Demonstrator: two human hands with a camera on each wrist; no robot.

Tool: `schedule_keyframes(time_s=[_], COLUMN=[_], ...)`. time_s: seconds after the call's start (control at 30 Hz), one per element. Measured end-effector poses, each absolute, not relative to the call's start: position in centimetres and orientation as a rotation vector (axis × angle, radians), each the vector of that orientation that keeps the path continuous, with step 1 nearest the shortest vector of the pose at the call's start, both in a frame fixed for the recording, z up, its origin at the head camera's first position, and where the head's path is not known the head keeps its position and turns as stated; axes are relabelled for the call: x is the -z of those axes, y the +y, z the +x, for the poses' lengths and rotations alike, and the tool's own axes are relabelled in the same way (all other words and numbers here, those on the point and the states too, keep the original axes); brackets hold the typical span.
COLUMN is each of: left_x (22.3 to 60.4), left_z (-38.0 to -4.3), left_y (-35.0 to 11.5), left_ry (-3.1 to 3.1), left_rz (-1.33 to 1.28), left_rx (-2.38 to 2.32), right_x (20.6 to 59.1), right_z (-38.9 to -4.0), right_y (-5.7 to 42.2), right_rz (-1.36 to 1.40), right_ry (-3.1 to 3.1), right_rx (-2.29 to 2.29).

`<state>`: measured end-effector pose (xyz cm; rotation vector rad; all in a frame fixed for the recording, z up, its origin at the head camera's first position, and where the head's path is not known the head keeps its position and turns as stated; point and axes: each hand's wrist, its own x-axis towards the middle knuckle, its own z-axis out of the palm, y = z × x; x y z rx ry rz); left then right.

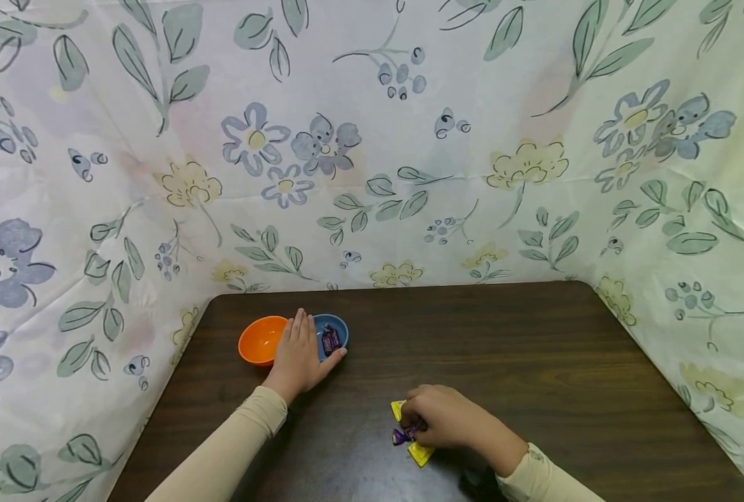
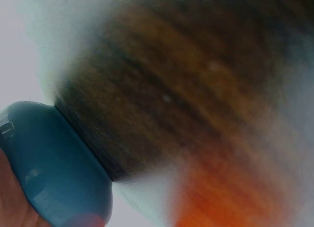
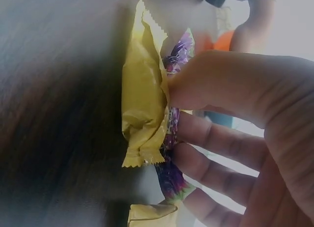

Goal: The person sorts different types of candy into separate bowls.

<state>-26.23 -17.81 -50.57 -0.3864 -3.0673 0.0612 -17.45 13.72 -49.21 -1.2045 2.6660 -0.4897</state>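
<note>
My left hand (image 1: 299,359) lies with straight fingers across the neighbouring sides of an orange bowl (image 1: 255,341) and a blue bowl (image 1: 343,326), thumb along the blue one's near edge. Inside the blue bowl is a purple-wrapped candy (image 1: 330,340). Nearer and to the right, my right hand (image 1: 450,420) pinches another purple-wrapped candy (image 3: 170,180) between thumb and fingers, low over the table. Two yellow-wrapped candies lie right beside it: one yellow candy (image 1: 420,454) on the near side, the other yellow candy (image 1: 397,410) partly hidden by the fingers.
Both bowls stand near the back left corner of the dark wooden table (image 1: 535,348). A floral cloth (image 1: 372,230) rises along its back and sides. Something black (image 1: 481,484) shows beneath the right wrist.
</note>
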Motion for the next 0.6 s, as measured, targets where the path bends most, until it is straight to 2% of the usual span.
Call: schedule_keyframes(time_s=[0.27, 0.6], left_x=[50.7, 50.9], left_z=[-26.3, -26.3], left_y=[-17.8, -17.8], left_ry=[-3.062, -3.049], left_rz=[-0.389, -0.382], left_rx=[-0.085, -0.105], right_x=[49.7, 48.7], right_z=[-17.7, -18.3], right_y=[13.3, 12.7], right_rz=[-1.332, -1.367], right_ry=[2.674, 2.661], right_rx=[0.4, 0.599])
